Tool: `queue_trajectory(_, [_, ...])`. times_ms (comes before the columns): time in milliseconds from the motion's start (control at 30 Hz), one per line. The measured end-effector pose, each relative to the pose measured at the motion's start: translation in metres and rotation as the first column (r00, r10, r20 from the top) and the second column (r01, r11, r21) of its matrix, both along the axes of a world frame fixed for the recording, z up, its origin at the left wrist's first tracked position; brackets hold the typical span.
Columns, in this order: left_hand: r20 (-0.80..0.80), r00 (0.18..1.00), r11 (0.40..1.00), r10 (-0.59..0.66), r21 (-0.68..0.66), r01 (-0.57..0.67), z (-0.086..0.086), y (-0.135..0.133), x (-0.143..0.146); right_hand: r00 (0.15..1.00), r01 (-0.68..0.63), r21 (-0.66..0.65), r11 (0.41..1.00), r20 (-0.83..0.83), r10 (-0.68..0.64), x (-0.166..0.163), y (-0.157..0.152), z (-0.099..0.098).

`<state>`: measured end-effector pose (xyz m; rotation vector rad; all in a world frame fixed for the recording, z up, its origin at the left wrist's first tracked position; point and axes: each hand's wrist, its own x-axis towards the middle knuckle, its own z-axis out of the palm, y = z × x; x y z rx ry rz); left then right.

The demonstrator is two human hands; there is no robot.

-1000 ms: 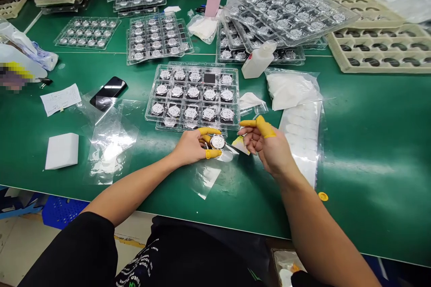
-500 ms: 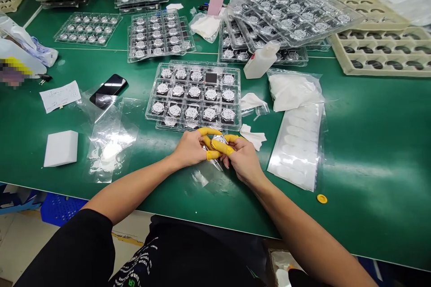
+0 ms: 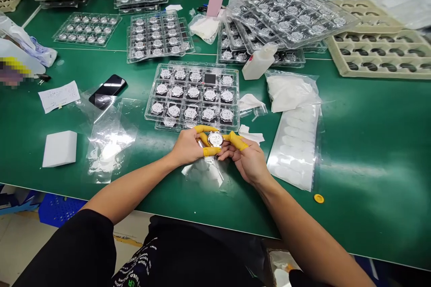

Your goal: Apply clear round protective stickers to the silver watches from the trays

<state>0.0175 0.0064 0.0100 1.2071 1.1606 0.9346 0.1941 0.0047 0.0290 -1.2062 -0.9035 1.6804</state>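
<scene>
A round silver watch case (image 3: 215,139) with a white printed face is held up between the yellow-cotted fingers of my left hand (image 3: 192,145), which grips its left edge. At the case's right side is my right hand (image 3: 247,154), its yellow-cotted thumb and forefinger close together. Whether anything is pinched between them I cannot tell; its other fingers curl below. Just beyond the hands lies a clear tray (image 3: 147,114) of similar watch cases on another tray, with one pocket showing only a dark square. Clear plastic film (image 3: 210,179) lies below my hands.
To the left are a white block (image 3: 59,149), a phone (image 3: 108,90), a paper note (image 3: 59,96) and clear film (image 3: 101,161). A white bottle (image 3: 258,62), a bag of white pads (image 3: 292,152) and a yellow ring (image 3: 318,198) lie right. Stacked trays (image 3: 296,13) and co-workers' arms are beyond.
My right thumb has come off the watch case, and the hand has shifted slightly right. The white face now shows fully. My left hand keeps its hold.
</scene>
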Motion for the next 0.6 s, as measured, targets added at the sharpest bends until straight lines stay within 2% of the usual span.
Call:
queue_trajectory(133, [0.006,1.000,1.000,-0.012,-0.017,0.012,0.002,0.001,-0.001,0.999,-0.036,0.017,0.999,0.025,0.036,0.003,0.001,-0.002])
queue_trajectory(333, [-0.003,1.000,1.000,-0.006,-0.022,0.006,-0.002,0.001,-0.001,0.974,-0.095,0.014,0.995,0.208,0.090,0.007,0.003,-0.008])
queue_trajectory(467, [0.077,0.997,0.998,-0.021,-0.057,0.026,-0.001,0.005,-0.003,0.972,-0.157,0.008,0.987,0.177,0.154,0.014,0.009,-0.008])
queue_trajectory(600, [0.113,0.993,0.997,-0.027,-0.068,0.035,0.001,0.005,-0.004,0.972,-0.164,0.012,0.986,0.173,0.159,0.016,0.009,-0.009])
